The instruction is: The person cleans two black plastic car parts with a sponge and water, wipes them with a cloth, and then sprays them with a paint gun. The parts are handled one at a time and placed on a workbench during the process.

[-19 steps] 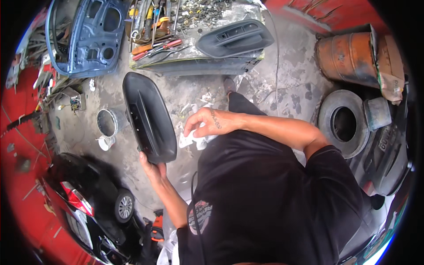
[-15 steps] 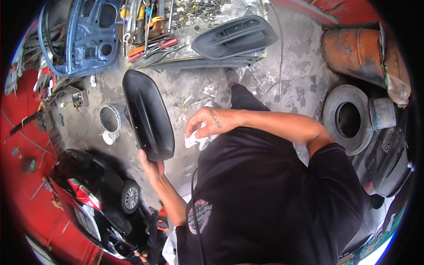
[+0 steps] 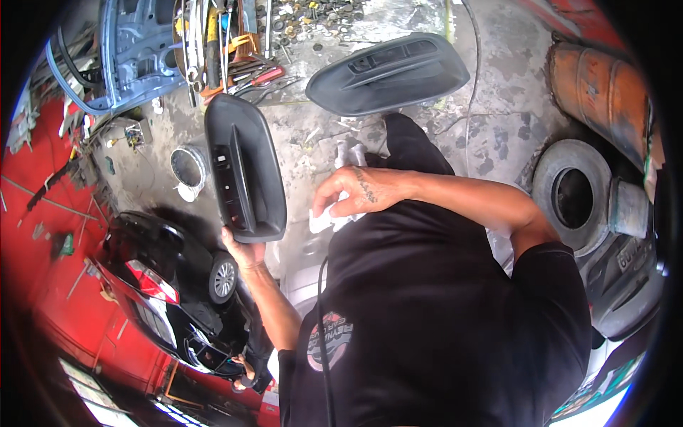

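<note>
My left hand (image 3: 245,249) grips the lower end of a black door armrest panel (image 3: 267,171), which stands nearly upright in the air with its recessed face toward me. Small switch openings show along its left side. In front of my body, my right hand (image 3: 359,191) is closed on a crumpled white cloth (image 3: 327,220), a short way right of the panel and apart from it. A similar dark grey armrest panel (image 3: 388,75) lies on the worktable beyond my hands.
Pliers, screwdrivers and other tools (image 3: 224,50) crowd the worktable's left, beside scattered clips (image 3: 313,21). A blue car door (image 3: 135,57) stands far left, a bucket (image 3: 188,167) below it. A black car (image 3: 171,270) is left; tyre (image 3: 573,196) and rusty drum (image 3: 601,92) right.
The held panel has turned, so the switch openings on its left side now show. My right hand still holds the cloth. My view has shifted, moving the surroundings in the picture.
</note>
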Demonstrator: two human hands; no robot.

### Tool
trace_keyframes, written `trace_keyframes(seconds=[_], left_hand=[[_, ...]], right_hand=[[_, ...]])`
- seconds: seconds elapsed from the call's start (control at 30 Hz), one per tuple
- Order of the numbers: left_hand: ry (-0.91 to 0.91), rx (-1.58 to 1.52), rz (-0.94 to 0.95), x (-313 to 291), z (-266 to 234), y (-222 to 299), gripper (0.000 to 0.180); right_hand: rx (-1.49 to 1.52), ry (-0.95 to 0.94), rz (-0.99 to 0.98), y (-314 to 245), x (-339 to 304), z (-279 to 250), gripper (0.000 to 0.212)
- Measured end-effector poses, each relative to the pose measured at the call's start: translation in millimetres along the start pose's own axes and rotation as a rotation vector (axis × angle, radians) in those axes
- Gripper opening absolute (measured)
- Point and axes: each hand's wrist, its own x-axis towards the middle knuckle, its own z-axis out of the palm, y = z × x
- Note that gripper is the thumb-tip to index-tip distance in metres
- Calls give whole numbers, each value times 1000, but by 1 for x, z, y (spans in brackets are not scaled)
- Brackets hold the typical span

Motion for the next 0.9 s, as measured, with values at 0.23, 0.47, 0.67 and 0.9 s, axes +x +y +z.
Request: trace_keyframes(seconds=[0.23,0.47,0.67,0.9], left_hand=[[202,-71,-64,-11,6,-13,75],[162,-208,-61,-11,12,-21,72],[135,-148,-36,-11,5,-32,76],[115,-203,-32,-9,-37,-57,67]], right_hand=[[30,-21,-126,-6,14,-10,27],[5,11,-54,-28,16,-18,24],[-32,54,-71,-47,19,-12,24],[113,247,-148,-71,26,-9,23]])
